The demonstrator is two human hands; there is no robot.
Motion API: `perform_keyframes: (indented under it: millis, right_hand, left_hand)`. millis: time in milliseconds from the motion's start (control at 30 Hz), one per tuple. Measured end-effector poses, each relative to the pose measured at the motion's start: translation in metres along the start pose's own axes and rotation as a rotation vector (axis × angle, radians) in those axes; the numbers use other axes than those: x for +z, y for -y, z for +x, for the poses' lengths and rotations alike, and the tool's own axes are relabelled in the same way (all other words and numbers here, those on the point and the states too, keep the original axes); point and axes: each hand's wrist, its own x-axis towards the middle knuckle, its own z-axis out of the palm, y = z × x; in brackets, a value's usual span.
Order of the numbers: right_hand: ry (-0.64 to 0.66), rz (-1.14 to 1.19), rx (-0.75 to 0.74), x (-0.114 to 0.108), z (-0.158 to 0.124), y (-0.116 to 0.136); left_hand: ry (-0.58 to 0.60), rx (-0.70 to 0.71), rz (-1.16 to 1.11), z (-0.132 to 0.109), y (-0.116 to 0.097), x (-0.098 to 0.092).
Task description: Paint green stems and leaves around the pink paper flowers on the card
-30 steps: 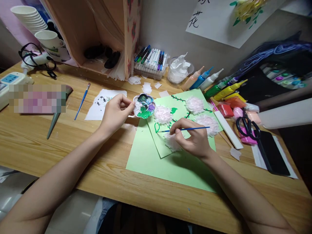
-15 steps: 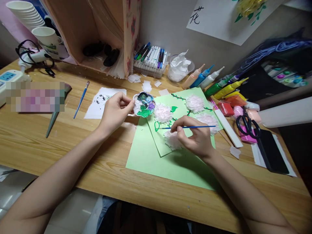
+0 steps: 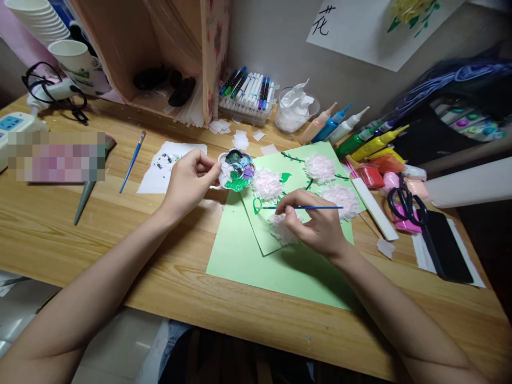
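Note:
Pinched at its left edge, a flower-shaped paint palette point(image 3: 236, 169) is held by my left hand point(image 3: 191, 184), over the table beside the green paper. My right hand point(image 3: 314, 221) grips a thin blue paintbrush point(image 3: 320, 207), its tip at a green leaf outline point(image 3: 257, 206) on the smaller light green sheet. That sheet bears pink fluffy flowers point(image 3: 267, 184) with painted dark stems and green leaves; my right hand covers part of it. Under it lies a larger green sheet point(image 3: 244, 266).
Another brush point(image 3: 133, 162) and a paint-stained white paper point(image 3: 154, 178) lie left. Behind are a marker box point(image 3: 248, 98), a tissue-filled cup point(image 3: 295, 112) and paint bottles point(image 3: 336, 125). Black scissors point(image 3: 407, 205) and a phone point(image 3: 448, 248) are right.
My right hand has shifted slightly left with the brush, whose tip now reaches inside the leaf outline. My left hand and the palette have barely moved.

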Motion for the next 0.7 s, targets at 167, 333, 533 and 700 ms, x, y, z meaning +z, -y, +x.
perform_keyframes:
  millis: [167,333,533,700]
  right_hand:
    - [-0.008,0.011,0.008,-0.0013,0.0002,0.0003]
    - [-0.018,-0.005,0.020,-0.0002,0.0005,0.0003]
    - [0.003,0.012,0.014,-0.0008,0.0005,0.0012]
    - [-0.024,-0.001,0.029,-0.0004,0.0013,0.0010]
  left_hand:
    - [-0.004,0.001,-0.006,0.0000,-0.0003,0.0000]
    - [0.001,-0.003,-0.007,0.0000,-0.0009,0.0001]
    - [0.004,-0.002,-0.019,-0.0002,-0.0001,0.0006]
    - [0.003,-0.010,0.004,0.0000,-0.0002,0.0005]
